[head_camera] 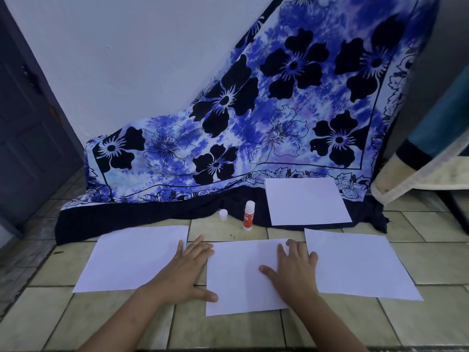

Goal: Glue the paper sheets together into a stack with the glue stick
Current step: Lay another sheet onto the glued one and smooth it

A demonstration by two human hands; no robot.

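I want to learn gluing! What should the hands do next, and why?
Probably the right hand should reach for the glue stick, standing just beyond the middle sheet. Both hands lie flat on that sheet holding nothing, the left hand at its edge, and the other sheets lie apart.

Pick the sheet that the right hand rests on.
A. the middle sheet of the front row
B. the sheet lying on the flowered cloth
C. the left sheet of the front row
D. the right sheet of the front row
A: the right hand lies flat with its fingers spread on the middle sheet, and it touches none of the other sheets.
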